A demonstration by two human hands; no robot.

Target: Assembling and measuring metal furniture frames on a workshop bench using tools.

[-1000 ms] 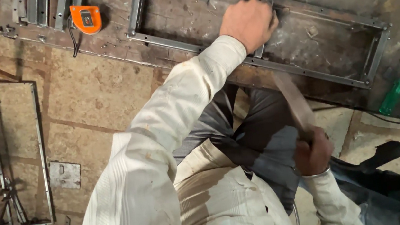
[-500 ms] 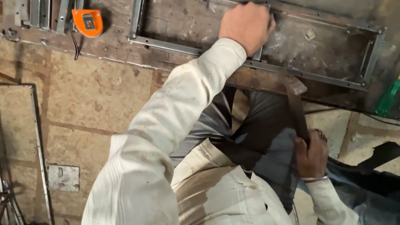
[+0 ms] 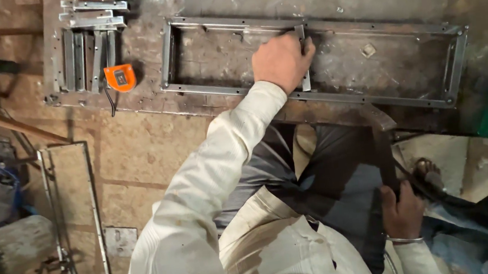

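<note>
One view only, the head camera looking straight down. On the steel workbench [image 3: 362, 0] lies a long rectangular metal frame [image 3: 233, 87], its four sides joined at the corners as far as can be seen and dotted with small holes. A short crossbar [image 3: 303, 60] stands across the frame about a third of the way from its left end, spanning from the far rail to the near rail. The left hand [image 3: 280, 62] rests on top of that crossbar with fingers curled over it, pressing it in place; whether the bar is fixed yet cannot be told, and no other crossbar shows, so the frame looks to be at an early fitting stage. The right hand [image 3: 402, 208] is down by the knee, fingers wrapped around the handle of a hammer [image 3: 383, 141] whose head sits close under the bench edge. An orange tape measure [image 3: 120, 78] lies left of the frame, next to a stack of cut steel strips [image 3: 85, 51]. A second, narrower frame [image 3: 76, 224] leans on the floor.
</note>
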